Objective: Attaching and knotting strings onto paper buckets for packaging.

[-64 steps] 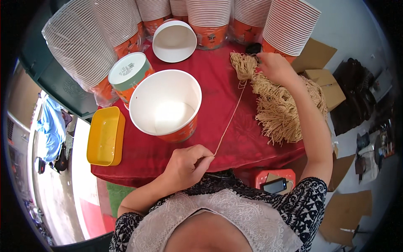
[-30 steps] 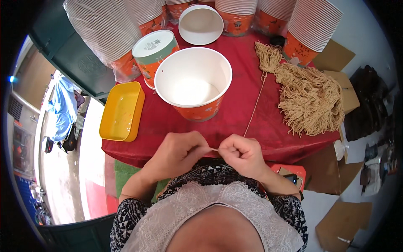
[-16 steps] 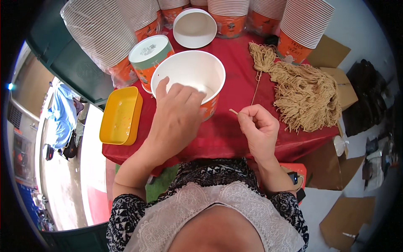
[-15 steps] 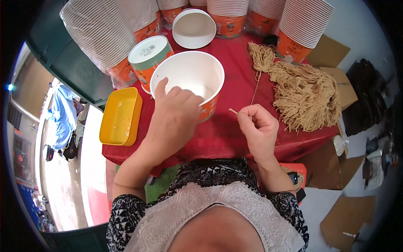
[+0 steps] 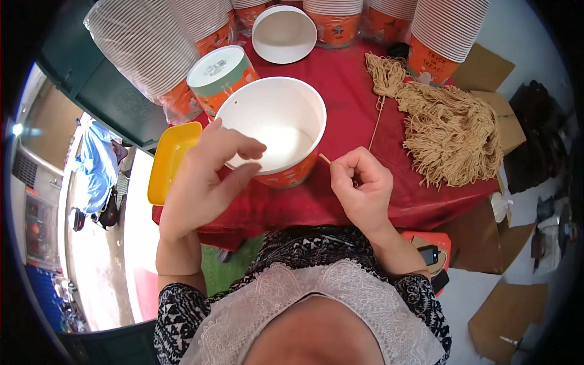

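A large white paper bucket [image 5: 274,125] with an orange outside stands open on the red tablecloth [image 5: 340,73]. My left hand [image 5: 204,176] is at its near-left rim, fingers spread, thumb and fingertips over the edge. My right hand [image 5: 359,188] is just right of the bucket, pinching the end of a thin tan string [image 5: 375,125]. The string runs up to a heap of tan string bundles [image 5: 447,134] at the right.
Stacks of white and orange paper buckets [image 5: 158,55] line the table's far edge. A smaller lidded tub [image 5: 218,72] and a white lid [image 5: 284,33] lie behind the bucket. A yellow tray [image 5: 170,161] sits at the left edge. Cardboard boxes [image 5: 493,115] are on the right.
My hands parted near my body. The left reached forward onto the bucket's rim, and the right lifted the string end beside the bucket.
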A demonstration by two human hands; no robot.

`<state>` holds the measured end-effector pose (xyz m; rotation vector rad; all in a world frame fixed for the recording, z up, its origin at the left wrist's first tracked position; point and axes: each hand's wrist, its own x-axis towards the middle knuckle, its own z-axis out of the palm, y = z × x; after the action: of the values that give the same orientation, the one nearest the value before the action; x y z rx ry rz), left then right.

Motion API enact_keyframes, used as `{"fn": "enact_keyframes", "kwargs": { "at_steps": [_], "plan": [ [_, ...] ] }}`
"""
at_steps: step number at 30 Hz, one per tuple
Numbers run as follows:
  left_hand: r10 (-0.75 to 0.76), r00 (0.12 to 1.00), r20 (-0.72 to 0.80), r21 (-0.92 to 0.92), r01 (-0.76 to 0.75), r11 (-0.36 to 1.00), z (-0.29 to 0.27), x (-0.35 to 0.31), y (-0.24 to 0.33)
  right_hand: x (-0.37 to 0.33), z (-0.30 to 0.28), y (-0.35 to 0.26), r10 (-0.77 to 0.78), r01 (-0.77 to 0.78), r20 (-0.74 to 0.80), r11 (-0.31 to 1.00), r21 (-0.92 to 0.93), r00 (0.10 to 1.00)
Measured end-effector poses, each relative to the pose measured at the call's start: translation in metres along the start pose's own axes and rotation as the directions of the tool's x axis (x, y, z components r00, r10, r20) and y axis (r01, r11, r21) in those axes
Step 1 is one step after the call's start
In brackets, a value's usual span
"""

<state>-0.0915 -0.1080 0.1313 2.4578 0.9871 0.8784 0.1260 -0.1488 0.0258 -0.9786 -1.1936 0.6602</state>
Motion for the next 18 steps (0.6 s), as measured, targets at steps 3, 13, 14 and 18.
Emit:
{"fn": "enact_keyframes", "kwargs": {
  "at_steps": [3,13,14,18],
  "plan": [
    [0.010,0.999,0.034,-0.040,-0.009,0.999,0.002,0.014,-0.004,0.000,0.000,0.001,-0.022,0.023,0.036,0.999,-0.035,0.999],
    [0.058,0.933,0.354,-0.098,-0.025,0.995,0.015,0.049,-0.021,0.004,0.003,0.001,-0.005,0.008,0.050,0.999,-0.043,0.999],
    [0.056,0.935,0.351,-0.102,-0.022,0.995,0.013,0.049,-0.022,0.005,0.006,0.001,-0.007,0.011,0.056,0.998,-0.060,0.998],
    [0.011,0.884,0.467,-0.115,0.048,0.992,0.012,0.057,-0.019,0.005,0.007,0.000,-0.009,0.013,0.062,0.998,-0.058,0.998]
  ]
}}
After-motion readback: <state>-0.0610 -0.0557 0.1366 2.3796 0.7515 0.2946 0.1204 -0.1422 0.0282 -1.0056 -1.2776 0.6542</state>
